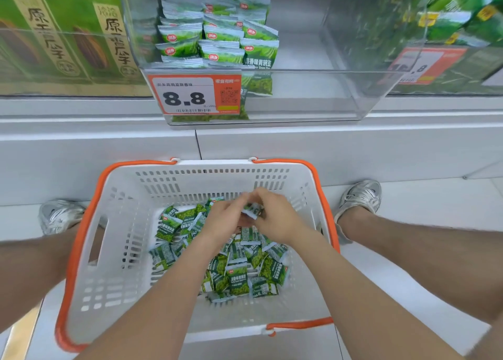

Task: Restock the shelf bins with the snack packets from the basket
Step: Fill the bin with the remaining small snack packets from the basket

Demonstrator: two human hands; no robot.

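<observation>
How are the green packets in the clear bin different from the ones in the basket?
The bin packets are stacked in tidy rows; the basket packets lie in a jumbled heap. The bin packets fill only part of the clear bin; the basket packets cover the middle of the basket. No hand touches the bin packets; the left hand and right hand are among the basket packets. Both are green snack packets.

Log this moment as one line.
phase: pick | left hand, right hand: grip packet | over: basket | bin: partly stocked
</observation>
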